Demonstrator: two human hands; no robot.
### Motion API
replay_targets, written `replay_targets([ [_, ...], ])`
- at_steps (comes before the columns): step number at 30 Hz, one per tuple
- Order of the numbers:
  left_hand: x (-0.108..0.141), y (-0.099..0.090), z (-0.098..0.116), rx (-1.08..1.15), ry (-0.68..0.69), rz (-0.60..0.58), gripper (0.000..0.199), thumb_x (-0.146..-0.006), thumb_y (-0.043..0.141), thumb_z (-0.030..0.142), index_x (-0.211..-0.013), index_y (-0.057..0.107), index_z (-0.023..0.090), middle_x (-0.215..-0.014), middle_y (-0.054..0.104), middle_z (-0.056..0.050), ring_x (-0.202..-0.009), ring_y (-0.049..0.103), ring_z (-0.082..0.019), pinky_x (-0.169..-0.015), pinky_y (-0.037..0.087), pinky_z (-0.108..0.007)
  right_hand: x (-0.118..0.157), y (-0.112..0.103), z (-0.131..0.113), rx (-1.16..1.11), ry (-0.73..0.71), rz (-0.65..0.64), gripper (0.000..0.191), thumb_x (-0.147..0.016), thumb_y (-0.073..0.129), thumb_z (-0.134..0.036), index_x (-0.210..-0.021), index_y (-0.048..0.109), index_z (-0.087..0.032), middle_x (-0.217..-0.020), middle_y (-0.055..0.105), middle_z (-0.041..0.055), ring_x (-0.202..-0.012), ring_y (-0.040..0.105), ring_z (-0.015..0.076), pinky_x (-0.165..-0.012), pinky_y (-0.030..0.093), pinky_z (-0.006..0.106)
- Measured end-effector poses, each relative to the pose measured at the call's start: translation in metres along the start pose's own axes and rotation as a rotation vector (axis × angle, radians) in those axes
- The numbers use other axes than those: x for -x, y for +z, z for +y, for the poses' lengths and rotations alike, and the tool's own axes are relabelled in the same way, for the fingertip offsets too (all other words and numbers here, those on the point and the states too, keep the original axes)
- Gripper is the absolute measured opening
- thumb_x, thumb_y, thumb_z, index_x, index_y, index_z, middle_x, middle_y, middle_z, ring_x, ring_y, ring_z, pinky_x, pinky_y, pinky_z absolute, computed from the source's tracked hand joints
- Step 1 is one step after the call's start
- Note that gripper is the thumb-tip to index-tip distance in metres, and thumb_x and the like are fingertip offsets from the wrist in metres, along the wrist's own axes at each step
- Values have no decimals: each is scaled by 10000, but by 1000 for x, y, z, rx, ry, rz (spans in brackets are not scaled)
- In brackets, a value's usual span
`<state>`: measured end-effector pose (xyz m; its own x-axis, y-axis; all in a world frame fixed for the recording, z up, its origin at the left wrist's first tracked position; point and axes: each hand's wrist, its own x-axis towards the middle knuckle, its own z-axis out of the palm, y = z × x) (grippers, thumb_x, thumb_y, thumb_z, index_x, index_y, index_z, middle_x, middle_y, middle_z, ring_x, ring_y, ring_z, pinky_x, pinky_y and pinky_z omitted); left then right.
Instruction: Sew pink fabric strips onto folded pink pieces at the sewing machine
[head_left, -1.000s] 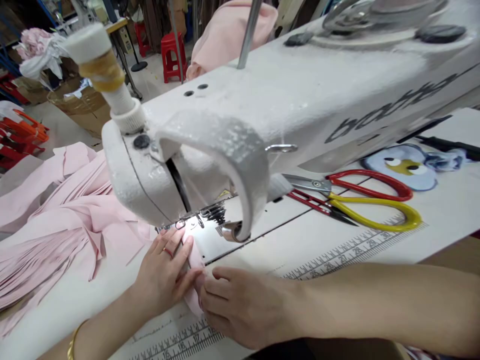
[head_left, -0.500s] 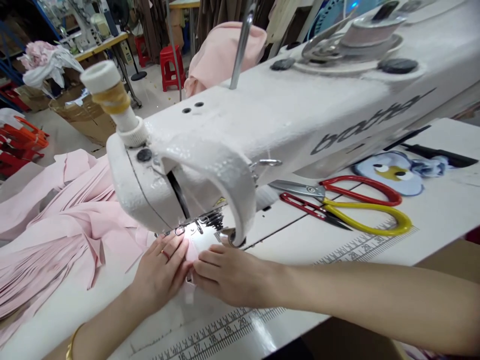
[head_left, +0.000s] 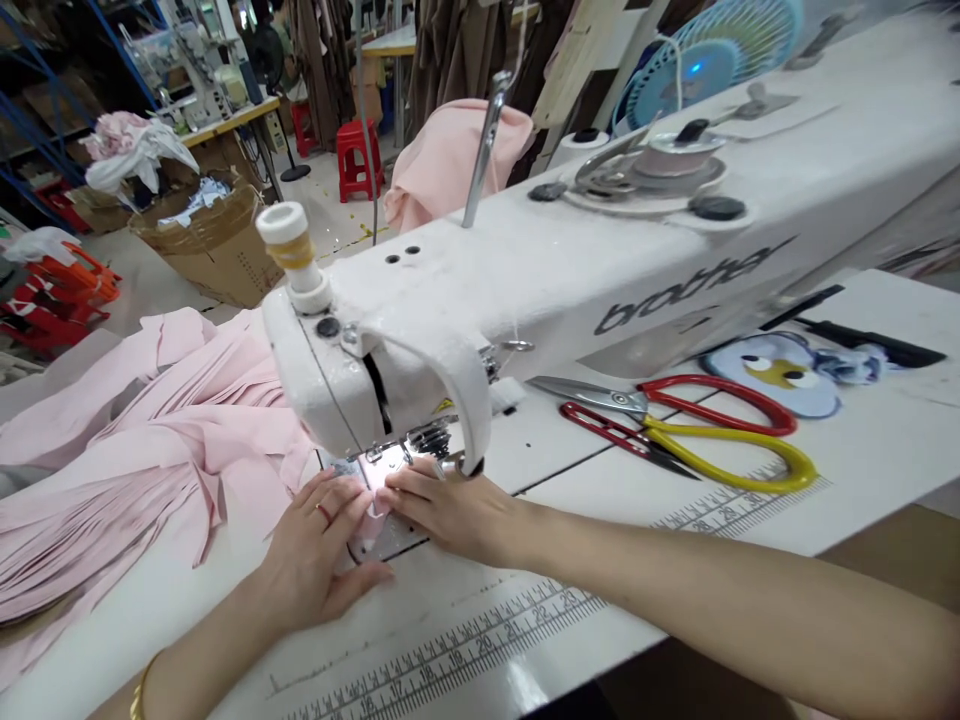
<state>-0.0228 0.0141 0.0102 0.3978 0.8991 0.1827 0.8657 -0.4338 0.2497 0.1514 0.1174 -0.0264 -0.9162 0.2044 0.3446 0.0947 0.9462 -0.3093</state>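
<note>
A white sewing machine (head_left: 450, 290) reaches across the table, its lamp lighting the needle area. Under its head lies a narrow pink fabric piece (head_left: 369, 528), mostly hidden by the hands. My left hand (head_left: 319, 550) rests on the left side of this piece, fingers together on it and thumb spread out toward the right. From the right, my right hand (head_left: 442, 510) presses its fingertips on the fabric beside the presser foot area. Pink fabric strips (head_left: 172, 440) lie heaped to the left of the machine head.
Large scissors (head_left: 720, 430) with red and yellow handles and small red snips (head_left: 607, 430) lie right of the machine. Beyond them is a blue eye-patterned item (head_left: 772, 372). A printed ruler (head_left: 480, 655) runs along the table's front edge. Behind stand a cardboard box (head_left: 217, 250) and a red stool (head_left: 358, 160).
My left thumb has moved away from the fabric and stretched out. My right hand has shifted slightly up toward the needle area. The camera view has shifted, showing more of the machine and fan.
</note>
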Motion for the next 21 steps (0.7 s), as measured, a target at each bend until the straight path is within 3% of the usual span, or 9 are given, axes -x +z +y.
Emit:
replay_targets([
  [5, 7, 10, 11, 105, -200, 15, 137, -865, 382, 148, -885, 517, 150, -903, 561, -103, -860, 506, -224, -742, 457, -378, -2, 11, 2, -143, 37, 106, 299, -920, 332, -218, -919, 621, -143, -897, 624, 71, -731, 559, 177, -544, 437, 278],
  [9, -5, 16, 11, 164, -314, 35, 125, -824, 413, 179, -741, 504, 164, -855, 558, -112, -836, 508, -245, -741, 446, -422, -9, 17, 4, -287, 42, 122, 292, -902, 355, -217, -975, 621, -123, -957, 605, 120, -802, 558, 218, -665, 475, 375],
  [12, -20, 3, 17, 240, -424, 10, 115, -784, 457, 204, -681, 485, 161, -799, 557, -123, -824, 528, -271, -734, 442, -462, -14, 11, 1, -317, 43, 124, 296, -890, 357, -196, -926, 636, -104, -958, 601, 152, -845, 550, 247, -697, 469, 422],
  [15, -16, -29, 40, 405, -462, -135, 189, -817, 470, 302, -697, 504, 160, -669, 589, -61, -655, 582, -208, -613, 490, -371, -4, -15, -14, -404, 7, 105, 255, -890, 396, -224, -867, 631, -128, -954, 615, 114, -927, 543, 220, -801, 454, 395],
  [18, 21, -66, 76, 711, -433, -458, 310, -794, 527, 468, -729, 575, 169, -506, 594, 10, -427, 559, -144, -418, 461, -250, 31, -56, -38, -843, 17, -122, 341, -903, 400, -404, -837, 596, -133, -859, 627, 60, -854, 582, 150, -756, 474, 276],
  [19, 37, -76, 88, 956, -558, -613, 339, -725, 608, 499, -672, 597, 165, -483, 595, -2, -415, 561, -158, -395, 452, -253, 48, -69, -45, -1069, 52, -259, 411, -879, 406, -486, -793, 580, -124, -789, 625, 50, -783, 597, 134, -697, 480, 243],
  [20, 54, -82, 98, 1107, -735, -559, 361, -642, 684, 515, -626, 609, 162, -480, 594, -12, -422, 561, -161, -390, 451, -252, 67, -82, -51, -1294, 97, -415, 471, -832, 428, -561, -740, 560, -119, -712, 618, 37, -709, 605, 123, -642, 480, 221],
  [21, 68, -86, 105, 1161, -924, -332, 358, -622, 704, 515, -650, 630, 166, -527, 612, -22, -452, 565, -158, -397, 453, -248, 87, -93, -55, -1485, 147, -573, 517, -762, 462, -624, -697, 539, -117, -642, 609, 23, -638, 605, 116, -597, 477, 212],
])
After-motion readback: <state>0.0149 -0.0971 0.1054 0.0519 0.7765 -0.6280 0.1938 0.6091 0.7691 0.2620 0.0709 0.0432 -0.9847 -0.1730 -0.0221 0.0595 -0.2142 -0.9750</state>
